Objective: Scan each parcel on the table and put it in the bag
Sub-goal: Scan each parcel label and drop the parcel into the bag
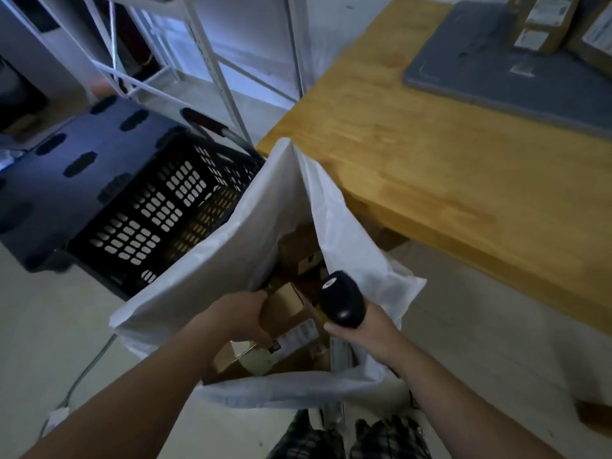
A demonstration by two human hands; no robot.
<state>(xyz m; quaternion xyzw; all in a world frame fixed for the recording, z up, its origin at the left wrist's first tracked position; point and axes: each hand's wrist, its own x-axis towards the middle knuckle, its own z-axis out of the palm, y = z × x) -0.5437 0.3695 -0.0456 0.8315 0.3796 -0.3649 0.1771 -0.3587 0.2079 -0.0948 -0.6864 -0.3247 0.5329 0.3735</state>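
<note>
A large white bag [212,260] stands open on the floor beside the wooden table [430,180]. My left hand [245,314] reaches into the bag's mouth and grips a brown cardboard parcel [291,309] with a white label, held just inside the opening. Several more brown parcels [298,250] lie deeper in the bag. My right hand [361,329] holds a black handheld scanner [341,301] above the bag's right edge. More cardboard parcels [543,21] with white labels sit on a grey mat [496,81] at the table's far right.
A black perforated plastic crate [159,210] stands left of the bag, next to a dark lid [66,180]. White metal shelving [205,54] rises behind. A cable and plug [63,409] lie on the floor at lower left. My legs show at the bottom.
</note>
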